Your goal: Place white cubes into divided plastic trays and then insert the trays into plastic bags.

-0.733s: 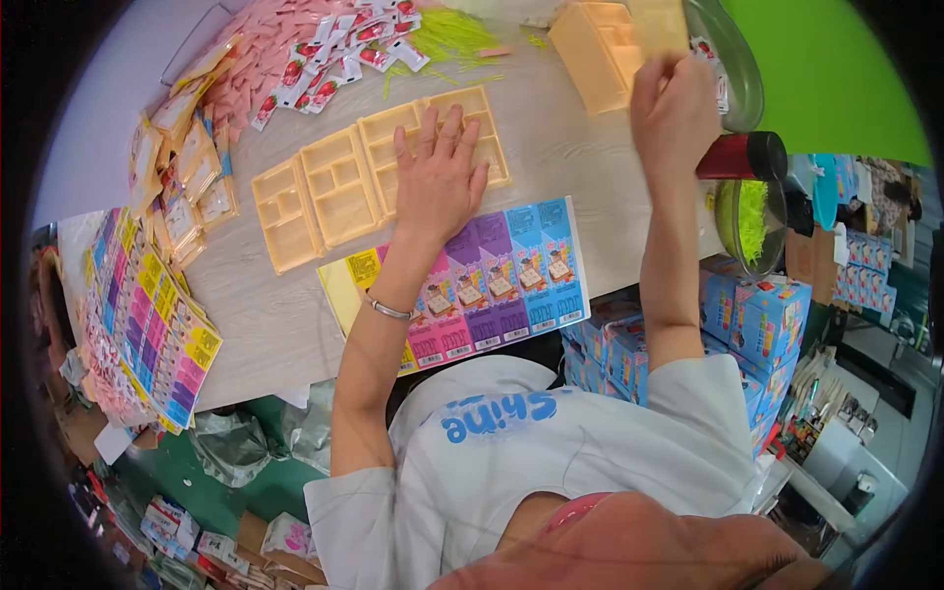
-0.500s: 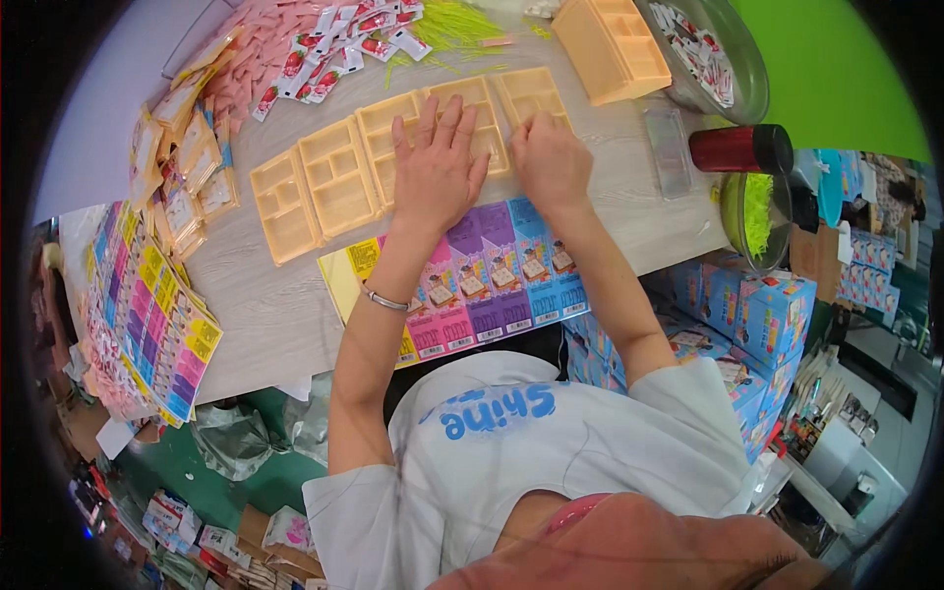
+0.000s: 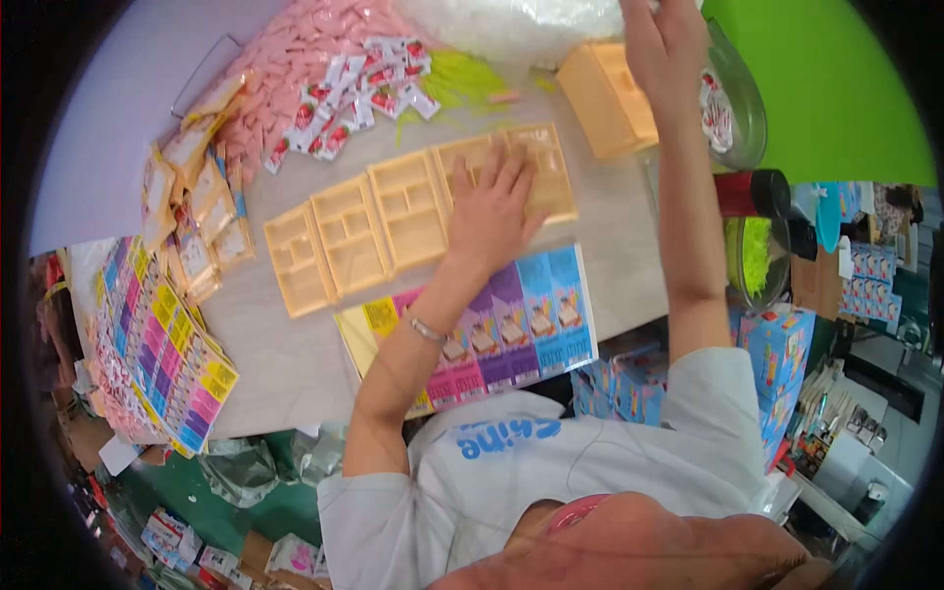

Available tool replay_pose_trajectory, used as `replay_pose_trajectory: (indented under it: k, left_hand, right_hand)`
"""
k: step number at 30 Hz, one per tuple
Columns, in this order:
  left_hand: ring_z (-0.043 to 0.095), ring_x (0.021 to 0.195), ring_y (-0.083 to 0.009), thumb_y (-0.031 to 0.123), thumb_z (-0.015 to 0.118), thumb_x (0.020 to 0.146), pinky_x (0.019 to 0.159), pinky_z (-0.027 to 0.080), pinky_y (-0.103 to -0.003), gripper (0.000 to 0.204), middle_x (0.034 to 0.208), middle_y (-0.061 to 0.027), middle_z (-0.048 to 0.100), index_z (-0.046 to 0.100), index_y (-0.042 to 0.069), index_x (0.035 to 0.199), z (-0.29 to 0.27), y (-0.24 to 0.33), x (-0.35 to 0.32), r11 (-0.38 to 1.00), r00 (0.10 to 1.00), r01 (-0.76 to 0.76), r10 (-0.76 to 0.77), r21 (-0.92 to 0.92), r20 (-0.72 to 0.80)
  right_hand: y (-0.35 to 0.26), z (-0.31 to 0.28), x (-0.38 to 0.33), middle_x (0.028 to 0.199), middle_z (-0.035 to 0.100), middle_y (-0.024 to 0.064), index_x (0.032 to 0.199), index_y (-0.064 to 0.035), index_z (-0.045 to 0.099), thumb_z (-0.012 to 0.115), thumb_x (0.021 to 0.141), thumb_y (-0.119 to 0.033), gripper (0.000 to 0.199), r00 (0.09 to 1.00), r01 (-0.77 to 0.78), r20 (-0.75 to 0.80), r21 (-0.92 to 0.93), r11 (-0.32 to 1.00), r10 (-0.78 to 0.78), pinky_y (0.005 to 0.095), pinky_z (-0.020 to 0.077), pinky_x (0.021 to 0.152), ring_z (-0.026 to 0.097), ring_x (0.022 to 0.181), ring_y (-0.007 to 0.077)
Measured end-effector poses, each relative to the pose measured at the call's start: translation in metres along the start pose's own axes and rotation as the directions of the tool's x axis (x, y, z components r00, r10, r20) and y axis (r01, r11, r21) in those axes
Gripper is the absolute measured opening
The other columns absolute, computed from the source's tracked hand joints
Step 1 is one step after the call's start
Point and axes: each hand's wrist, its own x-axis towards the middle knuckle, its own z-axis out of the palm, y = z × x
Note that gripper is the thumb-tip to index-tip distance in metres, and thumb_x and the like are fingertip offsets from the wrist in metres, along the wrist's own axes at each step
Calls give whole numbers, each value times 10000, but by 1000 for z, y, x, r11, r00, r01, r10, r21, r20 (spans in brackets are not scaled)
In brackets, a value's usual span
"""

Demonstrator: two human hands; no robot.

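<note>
While the left hand [image 3: 492, 211] lies over the two rightmost trays [image 3: 408, 216] of the row in the head view, its fingers are spread and appear to grip nothing; a light, flat press should keep the row aligned without bending thin walls. The right hand [image 3: 671, 44] reaches past the stack [image 3: 602, 98], its fingertips too near the top edge to tell how open they are or what they hold. Right of the row, the table [image 3: 629, 265] offers room for moving; the sheet [image 3: 541, 315] leaves only a narrow strip below.
</note>
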Motion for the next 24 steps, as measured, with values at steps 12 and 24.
replay_pose_trajectory:
  k: [12,24]
  left_hand:
    - [352,1478,-327,416,677,885,1165,192,-675,589,1532,-128,456,599,39,1330,-1,-8,0,986,985,101,-81,-129,151]
    - [322,1496,-304,439,696,847,1171,184,-678,610,1543,-115,451,623,47,1310,2,-8,5,985,993,69,-52,-157,105]
  right_hand:
    - [96,240,148,1084,727,224,942,-14,763,675,803,-149,213,555,199,739,-564,802,382,465,549,900,701,999,377]
    - [123,210,136,1095,708,276,1155,44,678,734,811,-200,425,637,311,735,-520,795,231,466,553,887,692,1059,383]
